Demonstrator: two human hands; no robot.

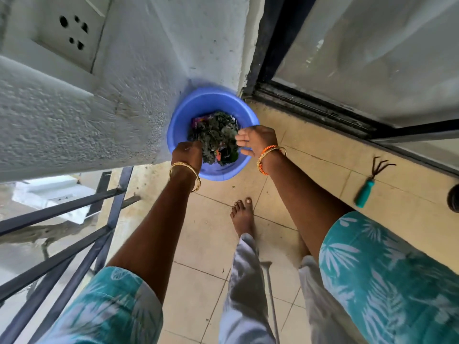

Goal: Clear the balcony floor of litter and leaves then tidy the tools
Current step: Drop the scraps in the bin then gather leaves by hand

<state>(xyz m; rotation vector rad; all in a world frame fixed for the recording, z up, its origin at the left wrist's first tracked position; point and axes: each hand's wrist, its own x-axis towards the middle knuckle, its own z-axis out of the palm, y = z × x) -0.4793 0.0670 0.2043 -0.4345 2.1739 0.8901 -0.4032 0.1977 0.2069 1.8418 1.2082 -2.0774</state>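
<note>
Leaves and litter [215, 140]: heaped in blue basin [181, 120], frame centre, against wall corner. Left hand [186, 153]: fingers curled down into heap; grip unclear. Right hand [257, 140]: fingers extended, loosely spread, touching heap at right rim. Hand rake [371, 181]: on tiles, right.

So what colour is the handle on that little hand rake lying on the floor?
Teal, with dark metal prongs; the hand rake shows in the head view, lying on the floor tiles.

Blue tub [206, 100], teal-handled hand rake [370, 183]
</note>
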